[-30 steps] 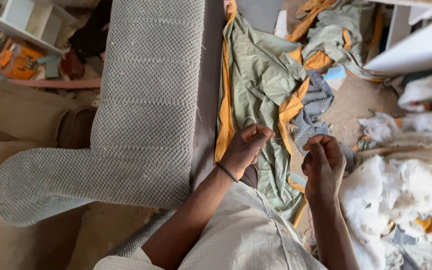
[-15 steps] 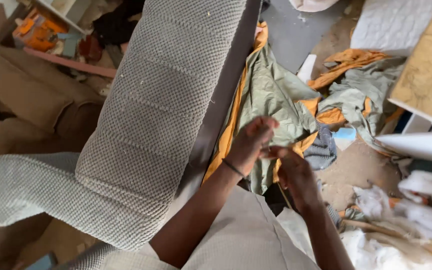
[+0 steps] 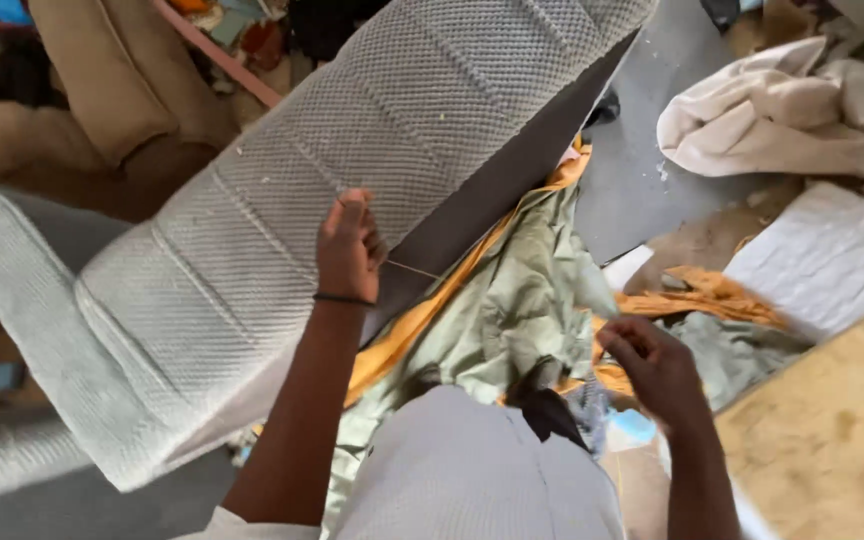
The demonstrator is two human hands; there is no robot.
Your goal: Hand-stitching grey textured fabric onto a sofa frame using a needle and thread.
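**Thread drawn off grey cushion edge**

Left hand (image 3: 350, 248) raised against the grey textured cushion (image 3: 282, 230), fingers pinched on a thin thread (image 3: 414, 269) running right from the cushion's dark edge. Right hand (image 3: 655, 365) sits well right of the cushion, below it, fingers curled; whether it grips anything, cannot tell. Green-and-orange cloth (image 3: 497, 310) lies under the cushion edge, between the hands.

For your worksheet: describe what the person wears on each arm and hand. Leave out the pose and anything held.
Both forearms are bare. The left hand has a thin dark band around its wrist. The right hand shows no band, ring or glove. A pale sleeve edge shows at the left upper arm.
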